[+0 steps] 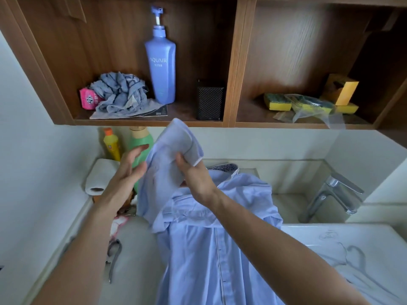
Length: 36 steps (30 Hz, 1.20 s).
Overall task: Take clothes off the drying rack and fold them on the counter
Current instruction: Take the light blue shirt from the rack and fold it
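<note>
A light blue button-up shirt (198, 249) lies lengthwise on the grey counter (134, 249), collar end towards the wall. Its left sleeve (174, 146) is lifted upright above the shirt. My right hand (193, 175) grips the sleeve near the cuff, thumb on the fabric. My left hand (130, 166) hovers just left of the sleeve with fingers straight, palm facing the cloth, holding nothing. No drying rack is in view.
A paper towel roll (99, 177), a yellow bottle (112, 144) and a green bottle (142, 142) stand at the counter's back left. Pliers (114, 256) lie on the counter. A sink (352, 236) with a hanger in it and a faucet (330, 194) are right. Shelves (229, 123) overhang.
</note>
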Motion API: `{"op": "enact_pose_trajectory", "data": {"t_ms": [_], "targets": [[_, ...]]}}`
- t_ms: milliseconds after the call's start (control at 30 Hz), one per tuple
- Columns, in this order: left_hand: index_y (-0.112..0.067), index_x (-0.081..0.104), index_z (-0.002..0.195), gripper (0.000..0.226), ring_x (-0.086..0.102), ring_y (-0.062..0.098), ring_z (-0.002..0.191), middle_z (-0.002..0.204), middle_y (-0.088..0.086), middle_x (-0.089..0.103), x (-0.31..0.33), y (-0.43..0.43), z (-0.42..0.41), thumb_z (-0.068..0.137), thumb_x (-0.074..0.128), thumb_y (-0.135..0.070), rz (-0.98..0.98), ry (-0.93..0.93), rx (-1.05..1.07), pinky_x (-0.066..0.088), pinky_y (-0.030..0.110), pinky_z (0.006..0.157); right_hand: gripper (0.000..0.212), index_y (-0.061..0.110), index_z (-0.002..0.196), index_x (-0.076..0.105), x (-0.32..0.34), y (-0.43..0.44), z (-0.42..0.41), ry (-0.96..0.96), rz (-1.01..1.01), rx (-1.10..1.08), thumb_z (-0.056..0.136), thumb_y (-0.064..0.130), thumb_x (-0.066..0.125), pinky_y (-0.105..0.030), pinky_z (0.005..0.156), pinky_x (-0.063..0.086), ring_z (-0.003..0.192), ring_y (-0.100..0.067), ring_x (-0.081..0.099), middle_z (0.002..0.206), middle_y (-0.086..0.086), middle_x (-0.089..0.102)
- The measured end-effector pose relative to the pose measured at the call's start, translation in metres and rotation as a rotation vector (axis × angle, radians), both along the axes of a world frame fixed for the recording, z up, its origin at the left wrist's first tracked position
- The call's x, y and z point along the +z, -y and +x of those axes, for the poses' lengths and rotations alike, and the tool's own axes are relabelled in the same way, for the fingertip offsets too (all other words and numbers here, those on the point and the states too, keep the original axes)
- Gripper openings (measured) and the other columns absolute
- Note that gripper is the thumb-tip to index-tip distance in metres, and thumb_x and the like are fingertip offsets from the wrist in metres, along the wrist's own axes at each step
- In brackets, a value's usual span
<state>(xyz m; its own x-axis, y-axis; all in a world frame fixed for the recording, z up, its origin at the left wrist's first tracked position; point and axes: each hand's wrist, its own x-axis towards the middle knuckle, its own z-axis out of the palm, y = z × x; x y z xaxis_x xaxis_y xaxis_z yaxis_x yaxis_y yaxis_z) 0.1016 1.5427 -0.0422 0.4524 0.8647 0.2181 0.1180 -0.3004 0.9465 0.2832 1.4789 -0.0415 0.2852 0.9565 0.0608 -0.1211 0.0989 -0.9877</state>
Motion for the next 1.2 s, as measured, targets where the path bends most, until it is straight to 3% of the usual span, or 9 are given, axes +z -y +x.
{"op": "enact_pose_trajectory", "data": {"t_ms": [100,167,333,500,667,833,1033,1100,1200], "targets": [[-0.045,0.052,0.134,0.073,0.055,0.005,0.127,0.134,-0.018,0.062,-0.026,-0.015,-0.007,0.068,0.082,-0.049,-0.117,-0.200,-0.139,0.043,0.036,0.106,0.022,0.022,0.118,0.060,0.016,-0.013,0.000,-0.342,-0.027,0.057,0.100,0.034,0.055,-0.043,0.077,0.057,0.092,-0.018,0.068,0.100,0.001,0.071],[-0.044,0.068,0.111,0.052,0.069,0.014,0.103,0.106,-0.012,0.075,-0.034,-0.019,-0.009,0.062,0.084,-0.049,-0.158,-0.262,-0.122,0.052,0.032,0.094,0.035,0.015,0.129,0.057,0.027,-0.017,0.001,-0.381,-0.007,0.097,0.101,0.035,0.053,-0.047,0.081,0.055,0.095,-0.020,0.069,0.106,-0.003,0.071],[-0.012,0.078,0.094,0.063,0.072,0.029,0.093,0.095,0.014,0.076,-0.040,-0.025,-0.026,0.075,0.066,-0.071,-0.352,-0.052,0.097,0.050,0.040,0.089,0.044,0.007,0.134,0.055,0.036,-0.020,0.016,-0.445,-0.018,0.107,0.101,0.036,0.051,-0.053,0.097,0.049,0.107,-0.025,0.066,0.120,-0.010,0.068],[-0.002,0.071,0.079,0.051,0.062,0.026,0.067,0.070,0.017,0.069,-0.048,-0.045,-0.046,0.094,0.059,-0.049,-0.180,-0.322,0.183,0.038,0.033,0.063,0.047,0.009,0.133,0.055,0.014,-0.019,0.028,-0.399,-0.084,0.075,0.102,0.043,0.046,-0.052,0.081,0.058,0.103,-0.029,0.066,0.119,-0.012,0.066],[-0.013,0.071,0.083,0.039,0.064,0.028,0.076,0.079,0.008,0.070,-0.058,-0.082,-0.050,0.095,0.060,-0.049,0.005,-0.388,0.284,0.045,0.038,0.068,0.039,0.009,0.127,0.058,-0.004,-0.013,0.047,-0.264,-0.163,-0.053,0.094,0.029,0.066,-0.048,0.070,0.060,0.098,-0.031,0.069,0.116,-0.016,0.067],[-0.015,0.051,0.066,0.035,0.046,0.015,0.057,0.056,0.000,0.045,-0.064,-0.096,0.006,0.097,0.063,-0.025,0.211,-0.427,0.161,0.029,0.019,0.052,0.016,0.017,0.104,0.067,-0.026,0.010,0.099,-0.192,-0.143,-0.282,0.089,0.019,0.072,-0.043,0.067,0.061,0.082,-0.025,0.072,0.093,-0.008,0.070],[-0.016,0.059,0.096,0.022,0.064,0.032,0.078,0.079,0.011,0.065,-0.107,-0.099,0.088,0.089,0.074,-0.031,0.347,-0.687,0.023,0.049,0.040,0.071,0.019,0.008,0.102,0.069,-0.069,0.059,0.181,-0.178,-0.210,-0.558,0.086,0.016,0.075,-0.035,0.064,0.059,0.083,-0.023,0.068,0.090,-0.009,0.068],[-0.015,0.061,0.120,0.037,0.065,0.034,0.105,0.113,0.015,0.068,-0.120,-0.093,0.099,0.086,0.074,-0.012,0.358,-0.795,0.033,0.050,0.045,0.088,0.021,0.002,0.101,0.069,-0.085,0.071,0.204,-0.167,-0.235,-0.604,0.085,0.014,0.076,-0.038,0.067,0.061,0.085,-0.026,0.069,0.090,-0.012,0.067],[-0.018,0.055,0.132,0.062,0.057,0.040,0.108,0.121,0.016,0.055,-0.133,-0.083,0.102,0.076,0.072,0.002,0.464,-0.909,0.155,0.048,0.048,0.086,0.028,0.002,0.105,0.066,-0.111,0.081,0.230,-0.101,-0.262,-0.651,0.083,0.014,0.078,-0.041,0.070,0.062,0.091,-0.029,0.070,0.096,-0.015,0.069]]}}
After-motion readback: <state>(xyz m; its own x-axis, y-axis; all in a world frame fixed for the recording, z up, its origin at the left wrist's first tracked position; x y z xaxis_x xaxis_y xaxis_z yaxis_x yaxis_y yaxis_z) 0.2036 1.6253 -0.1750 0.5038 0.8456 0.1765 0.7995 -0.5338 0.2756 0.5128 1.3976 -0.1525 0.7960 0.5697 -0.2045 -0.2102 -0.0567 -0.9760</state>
